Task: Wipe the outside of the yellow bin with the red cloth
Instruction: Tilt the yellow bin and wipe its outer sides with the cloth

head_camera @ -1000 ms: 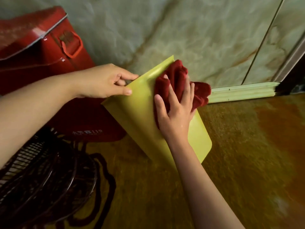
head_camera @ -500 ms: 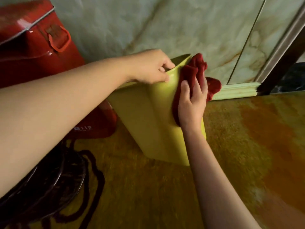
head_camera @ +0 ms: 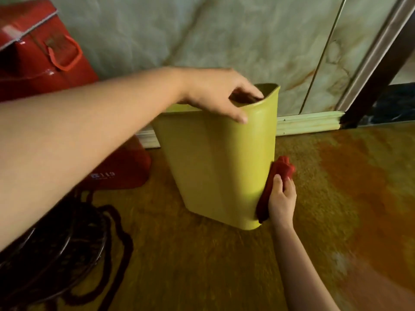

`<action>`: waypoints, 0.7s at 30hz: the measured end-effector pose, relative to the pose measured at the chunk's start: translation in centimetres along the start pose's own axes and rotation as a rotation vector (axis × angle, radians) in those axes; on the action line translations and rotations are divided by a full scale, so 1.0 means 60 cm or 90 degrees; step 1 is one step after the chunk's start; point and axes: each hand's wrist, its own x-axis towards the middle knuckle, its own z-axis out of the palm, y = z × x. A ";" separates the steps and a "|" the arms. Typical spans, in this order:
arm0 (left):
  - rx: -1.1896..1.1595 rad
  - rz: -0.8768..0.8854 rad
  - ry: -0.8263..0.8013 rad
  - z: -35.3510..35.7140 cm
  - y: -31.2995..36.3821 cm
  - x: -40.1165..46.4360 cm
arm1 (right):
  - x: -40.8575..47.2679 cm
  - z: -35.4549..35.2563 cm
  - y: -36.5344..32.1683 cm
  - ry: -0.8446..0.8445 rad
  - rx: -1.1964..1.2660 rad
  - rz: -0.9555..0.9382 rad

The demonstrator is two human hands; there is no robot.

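Nearest to me, at the lower left, lies a dark round wire fan guard with a dark cord looping across the floor, which is glossy and mottled yellow-brown; neither touches the bin.

My right forearm rises from the lower right edge; my right hand lies flat, fingers together, holding the red cloth pressed against the lower right side wall of the yellow bin; so that grip is a pressing palm closed on the cloth rather than a pinch, and it sits low because, I judge, that side wall is the part being rubbed, close to the base.

The bin stands on the floor in the middle of the view, tilted so that its open top leans away to the right; only its lower corner seems to meet the floor.

My left arm crosses from the left edge; my left hand hooks over the near rim, fingers curled inside the opening and thumb on the outer wall, clamped on the bin; I take this to be the brace that keeps the light bin from sliding or tipping under the cloth's push.

Behind, a glossy red box with a strap handle stands at the left against a pale marbled wall with a pale skirting board.
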 end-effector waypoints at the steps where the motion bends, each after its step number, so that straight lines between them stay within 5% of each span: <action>1: 0.033 -0.011 -0.033 -0.006 -0.023 -0.023 | 0.011 -0.001 -0.008 -0.008 0.005 -0.002; 5: 0.006 -0.146 0.054 0.008 -0.112 -0.106 | 0.029 0.001 -0.026 -0.010 0.060 0.020; 9: -0.019 -0.123 0.284 0.012 -0.115 -0.084 | 0.034 0.012 -0.052 -0.034 0.155 0.023; 11: -0.021 -0.105 0.318 0.019 -0.109 -0.065 | 0.034 0.019 -0.060 -0.057 0.206 0.029; 17: -0.027 -0.148 0.250 0.043 -0.130 -0.049 | 0.011 0.057 -0.090 -0.108 0.225 -0.001; 21: -0.040 -0.243 0.055 0.007 -0.176 -0.092 | -0.007 0.072 -0.097 -0.059 0.205 -0.092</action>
